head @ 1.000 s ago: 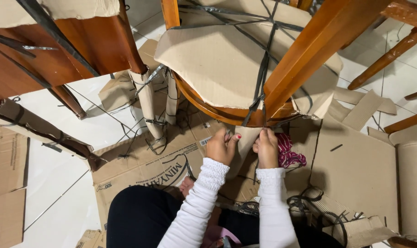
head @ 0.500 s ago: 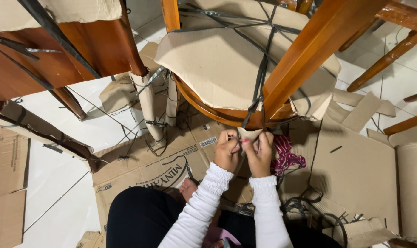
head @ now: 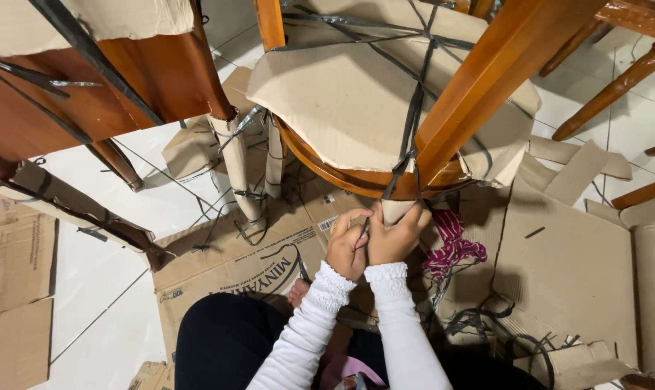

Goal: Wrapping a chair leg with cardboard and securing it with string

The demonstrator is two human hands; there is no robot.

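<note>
A wooden chair (head: pixel 486 79) stands over me, its seat covered by cardboard (head: pixel 349 101) tied on with dark straps (head: pixel 412 115). Below the seat's front edge, a chair leg wrapped in cardboard (head: pixel 396 210) comes down. My right hand (head: pixel 394 236) is clasped around that wrapped leg. My left hand (head: pixel 345 248) presses against it from the left, fingers curled, partly behind the right hand. What the left fingers pinch is hidden. Both arms wear white sleeves.
Flattened printed cardboard (head: pixel 248 267) lies on the white tiled floor under me. A pink and white cloth (head: pixel 450 245) sits right of my hands. Loose dark straps (head: pixel 479 321) tangle at lower right. Another wrapped chair (head: pixel 125 72) stands at left, more chair legs (head: pixel 616 87) at right.
My hands were apart on either side of the wrapped leg, then came together; now the right hand overlaps the left around the cardboard. The view has shifted slightly.
</note>
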